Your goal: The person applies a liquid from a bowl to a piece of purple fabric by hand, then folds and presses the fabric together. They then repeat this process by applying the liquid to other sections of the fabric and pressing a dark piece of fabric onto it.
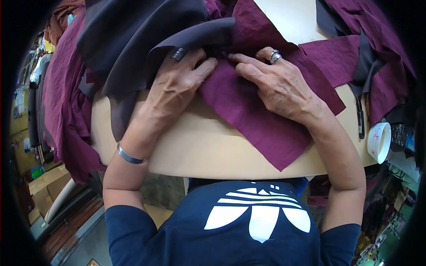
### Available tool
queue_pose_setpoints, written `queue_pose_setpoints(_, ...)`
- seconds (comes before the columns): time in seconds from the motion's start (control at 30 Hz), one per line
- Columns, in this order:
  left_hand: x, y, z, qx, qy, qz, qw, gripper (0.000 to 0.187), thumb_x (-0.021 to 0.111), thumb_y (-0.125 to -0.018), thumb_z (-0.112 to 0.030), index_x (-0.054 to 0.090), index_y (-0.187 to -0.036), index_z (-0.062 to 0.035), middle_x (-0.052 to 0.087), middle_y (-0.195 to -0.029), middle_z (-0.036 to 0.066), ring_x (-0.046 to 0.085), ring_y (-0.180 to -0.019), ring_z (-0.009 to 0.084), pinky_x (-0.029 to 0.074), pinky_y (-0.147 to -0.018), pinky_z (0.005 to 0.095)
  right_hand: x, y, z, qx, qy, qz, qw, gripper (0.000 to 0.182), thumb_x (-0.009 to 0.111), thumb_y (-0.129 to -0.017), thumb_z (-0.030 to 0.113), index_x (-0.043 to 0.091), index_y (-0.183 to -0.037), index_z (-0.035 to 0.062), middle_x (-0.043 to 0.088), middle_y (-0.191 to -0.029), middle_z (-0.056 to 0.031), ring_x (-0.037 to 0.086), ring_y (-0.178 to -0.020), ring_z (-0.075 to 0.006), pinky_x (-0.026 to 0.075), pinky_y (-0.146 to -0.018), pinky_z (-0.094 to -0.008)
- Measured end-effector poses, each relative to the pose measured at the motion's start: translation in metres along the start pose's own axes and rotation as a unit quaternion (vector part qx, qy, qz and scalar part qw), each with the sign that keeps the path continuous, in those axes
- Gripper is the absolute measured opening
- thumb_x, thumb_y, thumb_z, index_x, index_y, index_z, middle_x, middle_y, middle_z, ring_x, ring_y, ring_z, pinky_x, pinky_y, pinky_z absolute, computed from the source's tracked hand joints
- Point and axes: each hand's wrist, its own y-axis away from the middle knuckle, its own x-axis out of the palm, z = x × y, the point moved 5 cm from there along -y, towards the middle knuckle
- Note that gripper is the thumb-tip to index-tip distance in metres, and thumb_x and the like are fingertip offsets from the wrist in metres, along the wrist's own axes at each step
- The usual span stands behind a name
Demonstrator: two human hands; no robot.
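Note:
My left hand (179,77), with a ring on it, is closed on the edge of a dark grey cloth (146,40), part of which folds over its fingers. Close to its right, my right hand (279,82), wearing rings, has its fingers curled in a pinch at the edge of a purple cloth (262,128). Between the two fingertips the dark and purple fabrics meet; the exact contact there is too small to make out. The purple piece hangs down in a point across the pale table (195,150).
More purple cloth (66,88) drapes over the table's left edge. Further purple and dark pieces (372,62) lie at the right. A white bowl (379,142) stands by the right edge, near a thin black tool (360,117). A cardboard box (51,186) is at lower left.

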Motion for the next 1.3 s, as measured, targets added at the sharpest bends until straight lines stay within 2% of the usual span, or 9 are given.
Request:
queue_pose_setpoints(0.13,-0.007,-0.001,-0.003,0.026,-0.048,-0.015,0.998,0.021,0.06,-0.064,-0.002,0.061,-0.085,-0.0048,0.052,-0.088,0.009,0.055,-0.085,0.0254,0.049,-0.072,0.0343,0.001,-0.001,0.002,-0.016,0.04,0.007,0.999,0.038,0.056,-0.069,-0.006,0.052,-0.104,0.0091,0.054,-0.125,-0.0068,0.055,-0.097,-0.0289,0.05,-0.078,-0.0347)
queue_pose_setpoints(0.43,-0.004,-0.002,0.001,-0.01,-0.04,-0.017,0.999,0.017,0.058,-0.065,0.002,0.059,-0.079,-0.0049,0.052,-0.087,0.009,0.058,-0.079,0.0268,0.049,-0.071,0.0358,0.004,-0.01,0.006,0.017,0.052,0.081,0.995,0.045,0.058,-0.066,-0.003,0.05,-0.108,0.0118,0.048,-0.131,-0.0072,0.054,-0.092,-0.0324,0.051,-0.074,-0.0354)
queue_pose_setpoints(0.63,0.001,0.006,0.011,-0.047,0.023,0.018,0.998,0.029,0.055,-0.067,0.007,0.064,-0.091,-0.0065,0.059,-0.093,0.011,0.058,-0.082,0.0296,0.049,-0.073,0.0379,0.005,-0.008,0.006,-0.012,0.076,0.078,0.994,0.051,0.057,-0.066,-0.004,0.05,-0.113,0.0145,0.047,-0.134,-0.0057,0.057,-0.09,-0.032,0.053,-0.069,-0.0366)
queue_pose_setpoints(0.73,0.004,0.009,0.017,-0.071,0.046,0.04,0.996,0.034,0.058,-0.067,0.002,0.065,-0.099,-0.0084,0.062,-0.095,0.012,0.058,-0.084,0.0316,0.048,-0.076,0.0395,0.002,-0.018,0.012,0.013,0.047,0.085,0.995,0.028,0.054,-0.081,0.007,0.054,-0.108,0.014,0.053,-0.125,-0.0093,0.061,-0.087,-0.0331,0.056,-0.064,-0.0342)
queue_pose_setpoints(0.93,-0.022,-0.004,0.01,-0.091,0.149,0.143,0.974,0.031,0.058,-0.079,-0.013,0.062,-0.11,-0.0074,0.063,-0.107,0.015,0.059,-0.093,0.0337,0.044,-0.087,0.0393,0.003,-0.015,0.009,0.012,0.06,0.062,0.996,0.033,0.057,-0.076,0.005,0.053,-0.108,0.0116,0.056,-0.12,-0.0079,0.061,-0.085,-0.0329,0.055,-0.069,-0.035)
queue_pose_setpoints(0.97,-0.024,-0.009,0.008,-0.098,0.171,0.127,0.972,0.028,0.054,-0.087,-0.021,0.063,-0.107,-0.0048,0.065,-0.106,0.013,0.061,-0.092,0.032,0.045,-0.084,0.0367,0.001,-0.011,0.008,0.0,0.051,0.039,0.998,0.032,0.057,-0.076,0.005,0.053,-0.107,0.0106,0.056,-0.12,-0.0082,0.061,-0.086,-0.0328,0.054,-0.07,-0.0351)
queue_pose_setpoints(1.07,-0.016,-0.011,0.009,-0.161,0.138,0.17,0.962,0.027,0.056,-0.087,-0.022,0.064,-0.106,-0.0055,0.067,-0.099,0.01,0.062,-0.087,0.0293,0.046,-0.08,0.0354,0.0,0.004,0.004,-0.034,0.028,-0.02,0.999,0.032,0.058,-0.074,0.003,0.053,-0.105,0.008,0.057,-0.121,-0.0095,0.06,-0.09,-0.0323,0.052,-0.075,-0.0352)
queue_pose_setpoints(1.17,-0.012,-0.013,0.002,-0.106,0.063,0.109,0.986,0.023,0.059,-0.085,-0.016,0.064,-0.106,-0.0079,0.067,-0.095,0.009,0.062,-0.084,0.0284,0.047,-0.078,0.0352,-0.001,0.009,0.006,-0.053,0.04,-0.052,0.996,0.032,0.059,-0.071,0.002,0.053,-0.103,0.0055,0.06,-0.111,-0.0131,0.059,-0.091,-0.0325,0.052,-0.075,-0.0356)
queue_pose_setpoints(1.3,0.007,-0.009,-0.004,-0.069,0.063,0.014,0.996,0.026,0.06,-0.084,-0.01,0.06,-0.11,-0.0066,0.062,-0.104,0.015,0.058,-0.095,0.0341,0.045,-0.083,0.0404,0.001,-0.009,0.009,-0.014,0.07,0.015,0.997,0.031,0.059,-0.073,0.006,0.054,-0.103,0.0056,0.061,-0.095,-0.0135,0.059,-0.091,-0.0338,0.053,-0.071,-0.0375)
